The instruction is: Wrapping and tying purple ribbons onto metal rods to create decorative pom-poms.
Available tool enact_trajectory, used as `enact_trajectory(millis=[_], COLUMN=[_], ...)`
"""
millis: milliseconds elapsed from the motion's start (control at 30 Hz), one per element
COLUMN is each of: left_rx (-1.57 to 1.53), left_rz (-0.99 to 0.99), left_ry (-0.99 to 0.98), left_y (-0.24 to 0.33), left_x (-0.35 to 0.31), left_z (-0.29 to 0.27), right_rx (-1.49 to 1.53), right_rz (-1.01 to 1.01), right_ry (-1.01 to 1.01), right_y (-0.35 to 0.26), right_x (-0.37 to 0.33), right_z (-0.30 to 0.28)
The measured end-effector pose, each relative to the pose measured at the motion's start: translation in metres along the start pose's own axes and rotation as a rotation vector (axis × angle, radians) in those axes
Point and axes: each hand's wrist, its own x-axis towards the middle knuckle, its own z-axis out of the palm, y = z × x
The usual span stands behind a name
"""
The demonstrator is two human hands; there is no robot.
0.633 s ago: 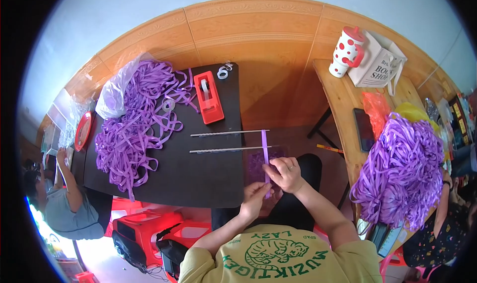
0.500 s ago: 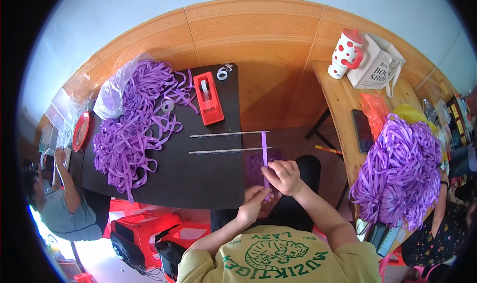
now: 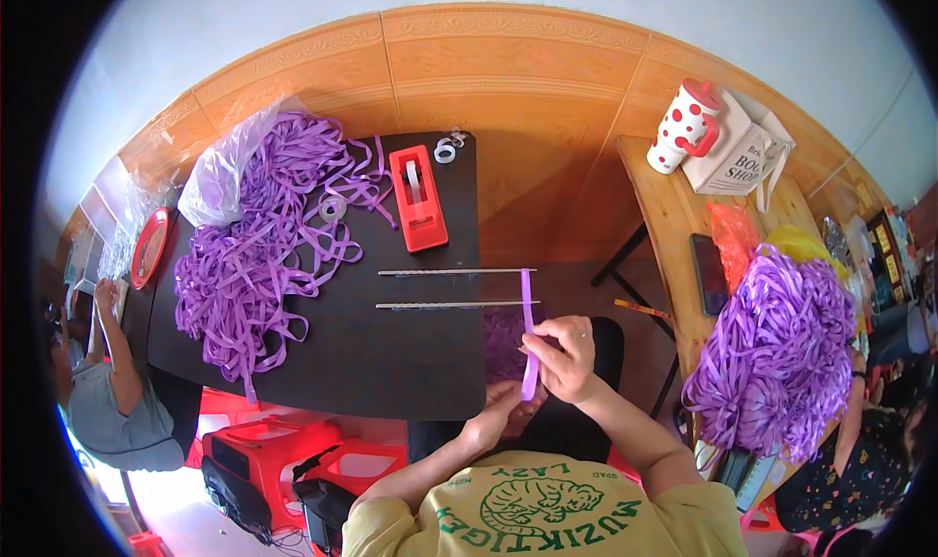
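Two thin metal rods (image 3: 454,305) lie parallel on the dark table (image 3: 391,362), their right ends jutting past its edge. A narrow purple ribbon (image 3: 528,288) is looped across these ends and runs down toward me. My right hand (image 3: 565,362) pinches the ribbon between thumb and fingers just below the nearer rod. Lower down, my left hand (image 3: 498,415) is closed at the ribbon's bottom part, with some fingers hidden. Between the two hands the strip bows slightly.
Left on the table lies a big heap of purple ribbon (image 3: 254,274) with a plastic bag (image 3: 230,181). A red tape dispenser (image 3: 420,220) and tape roll (image 3: 445,153) are beyond the rods. The wooden table (image 3: 650,195) holds a purple bundle (image 3: 782,352), phone (image 3: 707,274) and dotted tumbler (image 3: 681,127).
The whole view has shifted slightly. My hands stay on the ribbon; its lower part now shows more plainly between them, curving down to the left fingers.
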Motion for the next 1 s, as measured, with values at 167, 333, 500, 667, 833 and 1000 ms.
enact_trajectory(millis=[167, 333, 500, 667, 833, 1000], left_rx=[0.009, -0.018, -0.181, -0.190, -0.060, -0.036], left_rz=[-0.019, 0.188, 0.289, 0.431, 0.638, 0.664], left_ry=[0.118, 0.314, 0.423, 0.533, 0.512, 0.517], left_y=[0.007, 0.007, 0.026, 0.033, 0.041, 0.053], left_x=[0.024, 0.070, 0.105, 0.126, 0.140, 0.141], left_z=[0.012, 0.022, 0.024, 0.029, 0.034, 0.039], right_rx=[0.349, 0.739, 1.054, 1.116, 1.125, 1.169], right_rz=[0.326, 0.642, 1.099, 1.248, 1.300, 1.286], right_ry=[0.019, -0.060, -0.152, -0.134, -0.103, -0.087], right_y=[0.011, 0.067, 0.106, 0.117, 0.119, 0.122], right_x=[0.035, 0.058, 0.063, 0.045, 0.041, 0.050], right_z=[0.001, 0.027, 0.053, 0.067, 0.070, 0.063])
